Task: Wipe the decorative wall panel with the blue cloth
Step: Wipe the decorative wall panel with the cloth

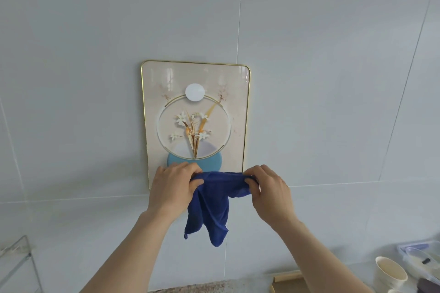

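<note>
The decorative wall panel [195, 83] hangs on the pale tiled wall, gold-rimmed, cream, with a flower picture inside a ring and a white disc near its top. Its bottom edge is hidden behind my hands. The blue cloth [212, 204] is stretched between both hands just in front of the panel's lower edge, its loose end dangling down. My left hand [173, 188] pinches the cloth's left top edge. My right hand [269, 190] pinches the right top edge.
A cream cup [390, 273] and a clear plastic box [419, 254] stand at the lower right on the counter. A wooden item [285, 279] lies beside them. A glass or wire rack [16, 266] sits at the lower left. Speckled countertop [202, 288] runs along the bottom.
</note>
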`<state>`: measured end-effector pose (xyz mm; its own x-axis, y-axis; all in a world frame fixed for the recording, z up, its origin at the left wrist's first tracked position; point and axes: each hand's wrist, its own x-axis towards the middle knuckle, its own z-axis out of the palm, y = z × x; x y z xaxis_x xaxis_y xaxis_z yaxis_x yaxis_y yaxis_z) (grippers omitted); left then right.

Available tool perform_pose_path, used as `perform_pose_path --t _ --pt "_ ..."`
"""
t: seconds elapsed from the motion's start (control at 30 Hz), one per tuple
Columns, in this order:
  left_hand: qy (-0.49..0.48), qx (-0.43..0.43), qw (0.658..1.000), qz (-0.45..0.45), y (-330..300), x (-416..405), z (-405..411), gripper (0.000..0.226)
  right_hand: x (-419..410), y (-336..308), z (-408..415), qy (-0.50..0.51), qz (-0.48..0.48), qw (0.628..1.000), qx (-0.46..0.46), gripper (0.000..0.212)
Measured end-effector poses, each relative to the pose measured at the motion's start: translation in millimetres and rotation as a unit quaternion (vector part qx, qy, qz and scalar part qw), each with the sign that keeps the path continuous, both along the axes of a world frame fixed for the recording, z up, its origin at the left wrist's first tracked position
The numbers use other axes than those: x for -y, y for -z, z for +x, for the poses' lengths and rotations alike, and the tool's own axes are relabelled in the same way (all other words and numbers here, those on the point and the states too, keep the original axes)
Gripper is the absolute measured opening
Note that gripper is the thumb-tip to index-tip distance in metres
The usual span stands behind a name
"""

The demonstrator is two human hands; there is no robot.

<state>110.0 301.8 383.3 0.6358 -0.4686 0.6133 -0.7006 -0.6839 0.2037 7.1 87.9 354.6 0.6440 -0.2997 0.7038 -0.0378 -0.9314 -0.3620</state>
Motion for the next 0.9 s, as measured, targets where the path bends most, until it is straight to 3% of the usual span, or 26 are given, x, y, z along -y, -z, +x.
perform_pose_path --t 0.1,0.2,0.3,0.37,0.43,0.47,0.5,0.6,0.7,0.77,0.83,0.9 --pt "0.066 -0.042 0.993 -0.090 -11 8 2 0.015 -5 -15 3 -0.050 0.212 0.974 0.058 0.022" --pt "0.127 -0.092 0.972 -0.178 -21 23 -3 0.009 -15 -28 6 -0.089 0.415 0.898 0.112 0.023" --pt "0.179 -0.132 0.935 -0.276 -27 41 -11 0.007 -26 -30 7 -0.156 0.535 0.827 0.075 0.031" --pt "0.179 -0.139 0.925 -0.306 -26 54 -14 0.006 -34 -28 6 -0.204 0.623 0.755 0.019 0.046" --pt "0.165 -0.139 0.930 -0.299 -20 65 -16 0.003 -36 -27 6 -0.287 0.704 0.650 -0.011 0.066" --pt "0.156 -0.135 0.937 -0.281 -16 69 -15 0.003 -36 -26 6 -0.320 0.721 0.615 -0.021 0.071" --pt "0.147 -0.129 0.946 -0.259 -11 72 -12 0.001 -34 -26 5 -0.335 0.722 0.605 -0.023 0.070" --pt "0.132 -0.119 0.959 -0.222 3 74 2 0.008 -18 -28 11 -0.295 0.679 0.671 -0.036 0.047" --pt "0.125 -0.097 0.957 -0.243 9 73 18 0.039 2 -36 23 -0.194 0.599 0.777 -0.003 0.029" --pt "0.089 -0.039 0.967 -0.236 6 74 29 0.052 10 -48 34 -0.140 0.535 0.832 0.034 0.023" --pt "0.058 0.053 0.977 -0.200 -1 78 42 0.057 13 -63 49 -0.145 0.479 0.862 0.075 0.025" --pt "0.034 0.117 0.983 -0.141 -8 86 56 0.064 17 -72 69 -0.149 0.357 0.911 0.140 0.039"
